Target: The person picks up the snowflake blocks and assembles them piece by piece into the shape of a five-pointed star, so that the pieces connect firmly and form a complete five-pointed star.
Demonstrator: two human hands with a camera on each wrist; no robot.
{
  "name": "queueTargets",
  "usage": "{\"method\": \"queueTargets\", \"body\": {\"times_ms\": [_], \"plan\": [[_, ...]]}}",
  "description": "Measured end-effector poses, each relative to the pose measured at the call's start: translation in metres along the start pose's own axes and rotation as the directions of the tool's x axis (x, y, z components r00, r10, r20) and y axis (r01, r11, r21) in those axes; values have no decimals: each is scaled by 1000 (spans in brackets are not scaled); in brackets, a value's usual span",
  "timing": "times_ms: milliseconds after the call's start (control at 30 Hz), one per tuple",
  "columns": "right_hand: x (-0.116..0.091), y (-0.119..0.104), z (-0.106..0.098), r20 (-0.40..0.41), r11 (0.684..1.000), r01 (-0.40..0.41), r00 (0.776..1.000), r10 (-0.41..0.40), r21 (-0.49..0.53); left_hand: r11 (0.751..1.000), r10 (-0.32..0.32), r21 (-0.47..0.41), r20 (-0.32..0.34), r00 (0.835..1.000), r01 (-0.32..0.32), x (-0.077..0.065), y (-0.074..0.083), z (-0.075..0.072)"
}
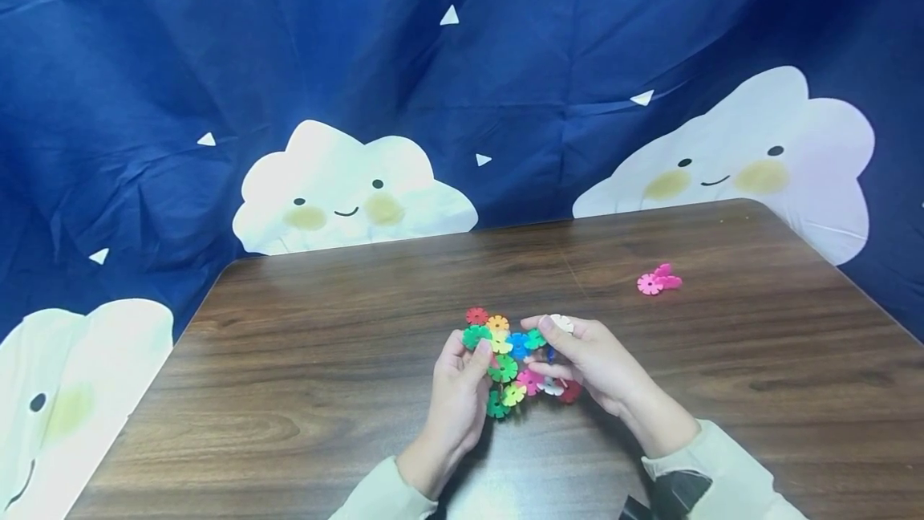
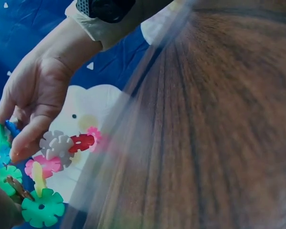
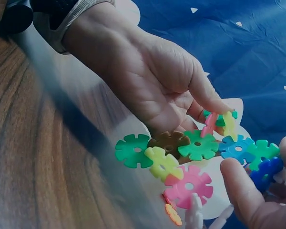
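Slotted flower-shaped plastic discs, joined into a multicoloured assembly (image 1: pixel 503 368), are held above the table between both hands. My left hand (image 1: pixel 458 396) grips its left side, thumb near a green disc (image 1: pixel 475 336). At the other side my right hand (image 1: pixel 602 363) pinches the upper branch between thumb and fingers, beside a white disc (image 1: pixel 561 323). Below the fingers hangs a lower row with pink (image 3: pixel 188 186), yellow and white discs. In the right wrist view a blue disc (image 3: pixel 267 174) lies by the right hand's fingers. Which disc each fingertip presses is partly hidden.
A small cluster of joined pink discs (image 1: pixel 653 283) lies at the back right of the brown wooden table (image 1: pixel 325 351). Behind the table hangs a blue curtain (image 1: pixel 520 46) with white clouds and triangles.
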State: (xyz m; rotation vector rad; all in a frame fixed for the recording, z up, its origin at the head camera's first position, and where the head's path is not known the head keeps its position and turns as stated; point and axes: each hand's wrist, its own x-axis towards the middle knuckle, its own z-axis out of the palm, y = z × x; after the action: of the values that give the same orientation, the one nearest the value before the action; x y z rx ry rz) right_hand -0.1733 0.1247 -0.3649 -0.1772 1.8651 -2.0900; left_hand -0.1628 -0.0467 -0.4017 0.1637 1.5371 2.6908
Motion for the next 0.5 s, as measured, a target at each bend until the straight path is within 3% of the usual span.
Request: {"method": "queueTargets", "body": {"times_ms": [200,367,500], "plan": [[1,-4,-3,-39,996,9,999,-12,-92,999,-27,-18,-66,997,26,2,1,-2],[-5,-4,-12,-154,988,30,987,-54,-152,998,-14,-65,-115,993,6,4,3,-4],[-10,1,-14,-290,998,16,956,-32,-57,997,-2,-80,-134,991,-9,6,6,-3]]}}
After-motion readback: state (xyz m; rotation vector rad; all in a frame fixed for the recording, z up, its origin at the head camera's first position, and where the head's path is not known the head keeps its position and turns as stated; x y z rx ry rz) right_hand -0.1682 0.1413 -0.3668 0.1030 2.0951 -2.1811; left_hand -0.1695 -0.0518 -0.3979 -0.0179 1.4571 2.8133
